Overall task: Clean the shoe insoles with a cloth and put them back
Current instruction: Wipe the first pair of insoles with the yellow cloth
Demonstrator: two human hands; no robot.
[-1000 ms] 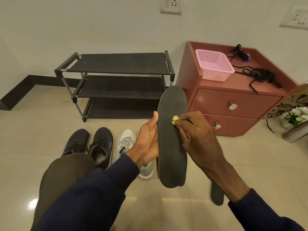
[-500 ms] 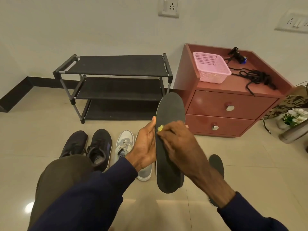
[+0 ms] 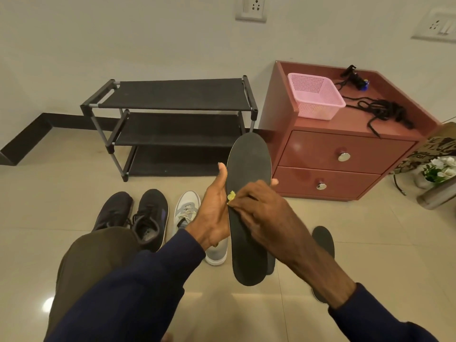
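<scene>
Since a second ago the right hand (image 3: pixel 256 213) has slid its bit of yellow cloth (image 3: pixel 231 195) from mid-sole to the left edge of the black insole (image 3: pixel 248 193). That insole stands upright, gripped by the left hand (image 3: pixel 214 208), thumb on one edge, fingertips on the other; the right hand pinches the cloth against it. Wiping looks mid-way; next comes stroking toward the heel. Below the hands, another insole (image 3: pixel 323 239) lies on the floor (image 3: pixel 49 206), with shoes left of them and open tile around.

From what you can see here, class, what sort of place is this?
Probably a home entryway or bedroom corner: a black shoe rack against the wall, sneakers on the tiled floor, and a red bedside cabinet with drawers.
</scene>
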